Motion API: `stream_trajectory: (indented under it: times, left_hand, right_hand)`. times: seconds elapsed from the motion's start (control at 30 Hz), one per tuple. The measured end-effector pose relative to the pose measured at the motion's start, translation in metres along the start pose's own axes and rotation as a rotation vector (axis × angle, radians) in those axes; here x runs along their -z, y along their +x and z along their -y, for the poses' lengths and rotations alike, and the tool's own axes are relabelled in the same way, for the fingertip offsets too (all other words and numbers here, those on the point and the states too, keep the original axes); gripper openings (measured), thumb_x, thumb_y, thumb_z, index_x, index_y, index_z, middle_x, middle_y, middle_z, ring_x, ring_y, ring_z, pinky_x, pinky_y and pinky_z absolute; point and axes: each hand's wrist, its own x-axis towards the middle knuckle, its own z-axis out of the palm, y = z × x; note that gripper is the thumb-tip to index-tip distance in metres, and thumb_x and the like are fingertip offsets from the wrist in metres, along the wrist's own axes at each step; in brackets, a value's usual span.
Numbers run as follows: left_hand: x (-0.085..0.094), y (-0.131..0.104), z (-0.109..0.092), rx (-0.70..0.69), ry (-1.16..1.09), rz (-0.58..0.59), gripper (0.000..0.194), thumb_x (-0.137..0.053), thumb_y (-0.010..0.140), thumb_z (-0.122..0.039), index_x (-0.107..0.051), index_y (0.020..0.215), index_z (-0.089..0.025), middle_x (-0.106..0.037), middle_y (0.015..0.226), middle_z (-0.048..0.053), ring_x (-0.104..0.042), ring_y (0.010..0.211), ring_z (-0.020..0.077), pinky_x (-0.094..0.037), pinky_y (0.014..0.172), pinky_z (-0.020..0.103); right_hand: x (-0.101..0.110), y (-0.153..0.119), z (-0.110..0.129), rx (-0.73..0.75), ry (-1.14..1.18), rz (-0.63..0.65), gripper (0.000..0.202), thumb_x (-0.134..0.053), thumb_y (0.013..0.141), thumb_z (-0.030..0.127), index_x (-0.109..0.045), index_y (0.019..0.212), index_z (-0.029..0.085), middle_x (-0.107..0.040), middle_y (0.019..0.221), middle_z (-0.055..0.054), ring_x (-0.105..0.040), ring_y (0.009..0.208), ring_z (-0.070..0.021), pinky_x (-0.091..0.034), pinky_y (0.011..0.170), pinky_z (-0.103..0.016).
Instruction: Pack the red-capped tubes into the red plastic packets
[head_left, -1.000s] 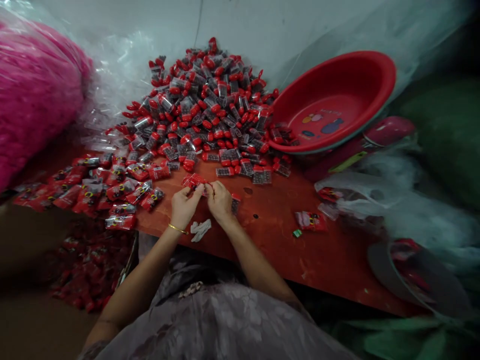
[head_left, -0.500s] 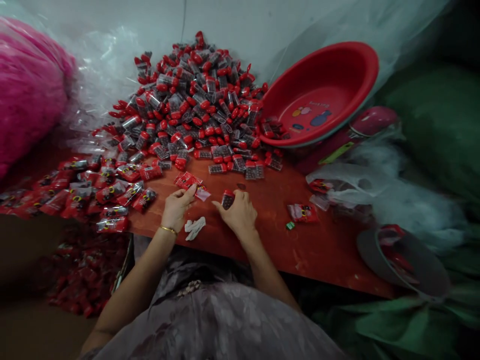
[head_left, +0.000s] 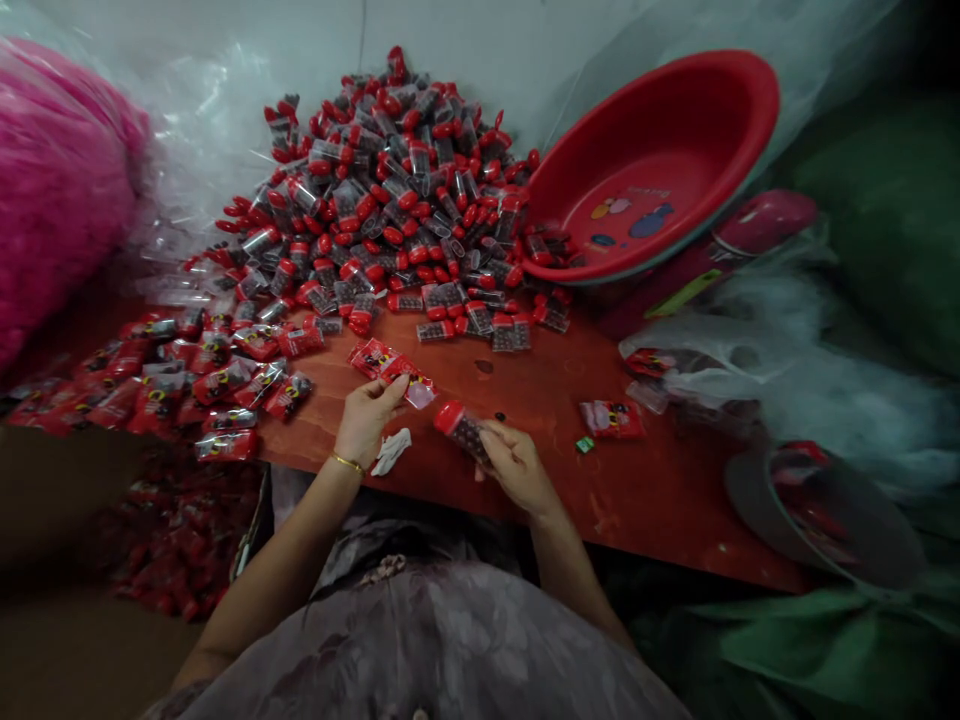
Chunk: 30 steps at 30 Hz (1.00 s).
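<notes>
My left hand (head_left: pixel 369 420) pinches a flat red printed plastic packet (head_left: pixel 391 368) between thumb and fingers, just above the table. In my right hand (head_left: pixel 519 462) is a clear plastic bottle with a red cap (head_left: pixel 460 426), filled with small dark balls. The bottle lies tilted, its cap pointing left toward the packet, and the two are apart. A crumpled white strip (head_left: pixel 391 451) rests on the table beside my left wrist. One tiny dark ball (head_left: pixel 500 415) sits near my right fingers.
A big heap of red-capped bottles (head_left: pixel 390 190) covers the back. Filled red packets (head_left: pixel 217 385) lie at left. A tilted red basin (head_left: pixel 645 150) stands at back right. Another packet (head_left: pixel 613 419) and a small green piece (head_left: pixel 584 445) lie at right, near a grey bowl (head_left: pixel 757 500).
My right hand has shifted right and down and now holds the bottle tilted, cap leftward, instead of nearly upright. My left hand has moved slightly right with the packet, which shows more fully.
</notes>
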Motion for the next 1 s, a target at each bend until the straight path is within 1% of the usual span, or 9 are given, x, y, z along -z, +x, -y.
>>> stream_trajectory:
  times: [0.07,0.17,0.27,0.33,0.5,0.7,0.8,0.9,1.0]
  left_hand:
    - [-0.003,-0.001,0.002,-0.005,0.011,0.031,0.044,-0.086,0.041,-0.041,-0.065,0.066,-0.012,-0.067,0.065,0.001,-0.061,0.061,0.0123,-0.048,0.067,0.028]
    - [-0.004,-0.003,0.003,-0.028,0.056,0.065,0.043,-0.086,0.040,-0.043,-0.067,0.064,-0.012,-0.067,0.063,0.000,-0.058,0.059,0.0109,-0.047,0.066,0.026]
    - [-0.001,-0.004,0.000,-0.090,0.124,0.117,0.041,-0.085,0.041,-0.044,-0.069,0.064,-0.013,-0.068,0.063,0.000,-0.057,0.059,0.0101,-0.046,0.065,0.025]
    - [0.002,-0.005,-0.002,-0.129,0.180,0.144,0.040,-0.084,0.043,-0.044,-0.070,0.065,-0.014,-0.068,0.065,0.001,-0.057,0.060,0.0106,-0.046,0.065,0.024]
    - [0.002,-0.007,-0.003,-0.161,0.193,0.132,0.037,-0.083,0.048,-0.042,-0.071,0.068,-0.014,-0.069,0.067,0.002,-0.058,0.063,0.0115,-0.047,0.066,0.025]
    - [-0.008,-0.013,0.007,-0.060,-0.025,0.135,0.039,-0.087,0.041,-0.031,-0.066,0.069,-0.014,-0.069,0.069,0.000,-0.060,0.061,0.0109,-0.049,0.068,0.027]
    - [-0.009,-0.018,0.010,0.022,-0.072,0.164,0.040,-0.088,0.039,-0.026,-0.066,0.069,-0.013,-0.069,0.069,0.000,-0.061,0.062,0.0107,-0.049,0.069,0.026]
    - [-0.008,-0.020,0.011,0.066,-0.098,0.169,0.037,-0.088,0.042,-0.025,-0.067,0.070,-0.013,-0.069,0.070,0.000,-0.061,0.063,0.0099,-0.048,0.069,0.024]
    - [-0.008,-0.019,0.013,0.085,-0.096,0.147,0.035,-0.086,0.045,-0.026,-0.066,0.070,-0.013,-0.068,0.067,0.000,-0.059,0.059,0.0088,-0.048,0.065,0.023]
  right_hand:
    - [0.001,-0.005,0.009,-0.061,0.153,0.097,0.034,-0.044,0.081,0.048,-0.045,0.061,0.020,-0.044,0.046,0.006,-0.041,0.038,-0.0077,-0.030,0.038,-0.019]
    - [-0.002,0.000,0.016,-0.177,0.298,0.154,0.036,-0.053,0.074,0.052,-0.048,0.060,0.019,-0.043,0.047,0.007,-0.041,0.035,-0.0064,-0.027,0.033,-0.017]
    - [-0.008,0.009,0.015,-0.292,0.412,0.174,0.038,-0.055,0.070,0.054,-0.056,0.064,0.017,-0.041,0.047,0.007,-0.042,0.033,-0.0065,-0.020,0.029,-0.016]
    - [-0.012,0.011,0.013,-0.312,0.456,0.147,0.039,-0.054,0.069,0.055,-0.059,0.065,0.016,-0.040,0.046,0.006,-0.040,0.031,-0.0062,-0.016,0.028,-0.017]
    - [-0.019,0.009,0.006,-0.212,0.388,0.035,0.036,-0.053,0.072,0.054,-0.055,0.064,0.019,-0.042,0.047,0.006,-0.041,0.035,-0.0072,-0.023,0.031,-0.018]
    - [-0.021,0.008,0.004,-0.026,0.181,0.012,0.037,-0.045,0.081,0.052,-0.043,0.060,0.022,-0.041,0.048,0.005,-0.039,0.041,-0.0082,-0.026,0.037,-0.020]
    - [-0.025,0.008,0.006,0.067,0.071,-0.015,0.033,-0.041,0.086,0.047,-0.045,0.065,0.022,-0.041,0.051,0.005,-0.040,0.044,-0.0094,-0.030,0.042,-0.021]
    - [-0.036,0.007,0.004,0.170,-0.062,-0.116,0.027,-0.040,0.088,0.041,-0.048,0.071,0.022,-0.045,0.056,0.004,-0.044,0.051,-0.0113,-0.035,0.050,-0.023]
    - [-0.048,0.004,-0.004,0.157,-0.057,-0.139,0.030,-0.035,0.091,0.041,-0.046,0.071,0.022,-0.045,0.056,0.004,-0.046,0.053,-0.0120,-0.037,0.053,-0.024]
